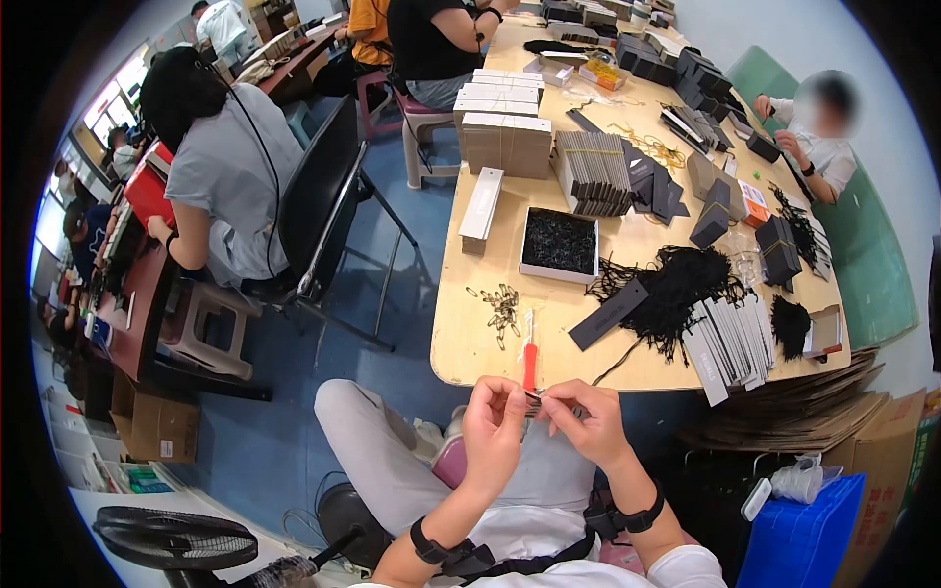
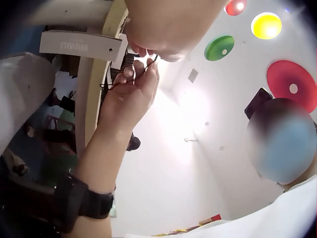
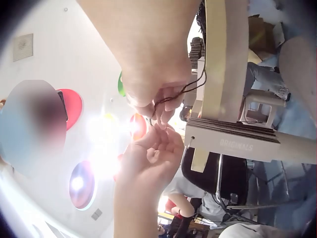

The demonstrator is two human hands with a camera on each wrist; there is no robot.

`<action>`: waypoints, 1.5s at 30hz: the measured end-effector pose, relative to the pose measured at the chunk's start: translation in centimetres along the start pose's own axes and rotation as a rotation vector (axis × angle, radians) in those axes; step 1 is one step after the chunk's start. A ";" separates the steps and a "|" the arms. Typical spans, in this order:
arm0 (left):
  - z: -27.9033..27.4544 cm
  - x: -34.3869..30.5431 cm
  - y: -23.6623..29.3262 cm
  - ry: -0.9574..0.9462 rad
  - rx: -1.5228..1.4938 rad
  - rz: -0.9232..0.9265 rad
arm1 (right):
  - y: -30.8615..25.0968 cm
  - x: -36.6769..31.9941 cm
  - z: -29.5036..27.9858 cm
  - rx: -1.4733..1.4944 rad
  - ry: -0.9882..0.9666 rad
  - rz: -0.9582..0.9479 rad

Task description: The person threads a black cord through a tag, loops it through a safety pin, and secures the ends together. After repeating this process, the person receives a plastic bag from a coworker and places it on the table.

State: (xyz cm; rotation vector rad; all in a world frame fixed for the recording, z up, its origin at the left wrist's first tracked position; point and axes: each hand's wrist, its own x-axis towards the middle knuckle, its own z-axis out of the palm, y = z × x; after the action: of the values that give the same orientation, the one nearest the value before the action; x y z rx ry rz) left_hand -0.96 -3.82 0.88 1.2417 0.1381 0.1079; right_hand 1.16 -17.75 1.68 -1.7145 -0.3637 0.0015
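In the head view my left hand [image 1: 493,431] and right hand [image 1: 591,423] meet over my lap, just off the table's front edge, with fingertips close together. My right hand pinches a thin black cord [image 3: 198,84], whose loop hangs out past the fingers in the right wrist view. The left thumb and fingertips pinch at the cord's end, where a small dark piece is mostly hidden by fingers. A stack of grey hang tags [image 3: 233,142], printed ORIGINALS and punched with a hole, lies beside the hands.
On the table [image 1: 461,348] are a red-handled tool [image 1: 530,367], a pile of small metal pins [image 1: 504,312], a box of black pieces [image 1: 559,245], a heap of black cords [image 1: 676,294] and fanned tags [image 1: 735,343]. A black chair [image 1: 319,196] and seated people surround it.
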 end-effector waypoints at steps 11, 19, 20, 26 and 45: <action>0.6 -0.3 0.3 -0.016 -0.283 -0.133 | 0.5 -0.6 0.8 0.038 0.037 -0.038; 0.1 0.3 0.3 0.021 -0.215 -0.031 | 0.4 -0.1 0.1 0.016 0.127 0.043; 0.0 0.4 0.4 0.021 -0.216 -0.031 | 0.8 0.3 -0.4 0.015 0.127 0.042; -0.9 0.6 2.1 0.136 -0.159 0.099 | 3.9 4.1 -8.7 -0.049 0.619 0.081; -6.4 3.5 3.5 0.308 -0.162 0.226 | 1.0 2.6 -9.5 -0.724 0.096 -0.108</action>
State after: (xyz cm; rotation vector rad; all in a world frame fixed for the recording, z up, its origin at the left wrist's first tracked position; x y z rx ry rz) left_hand 1.43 3.86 1.95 1.0699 0.2499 0.4983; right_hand 5.86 -26.43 3.00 -2.3937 -0.4130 -0.3252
